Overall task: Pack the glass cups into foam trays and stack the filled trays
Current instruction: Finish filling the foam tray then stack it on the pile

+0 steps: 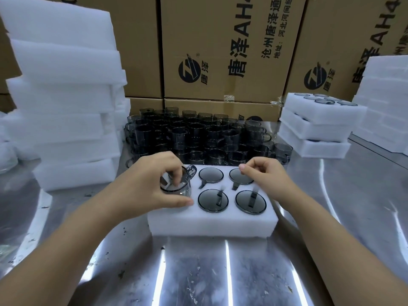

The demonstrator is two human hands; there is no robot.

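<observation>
Both arms reach forward, left hand [152, 182] gripping cup [176, 184].

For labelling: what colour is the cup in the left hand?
The handled glass cup is smoky grey, transparent; head view.

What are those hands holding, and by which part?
The left hand grips a glass cup by its rim, fingers inside. Whether the right hand pinches anything cannot be told.
</observation>
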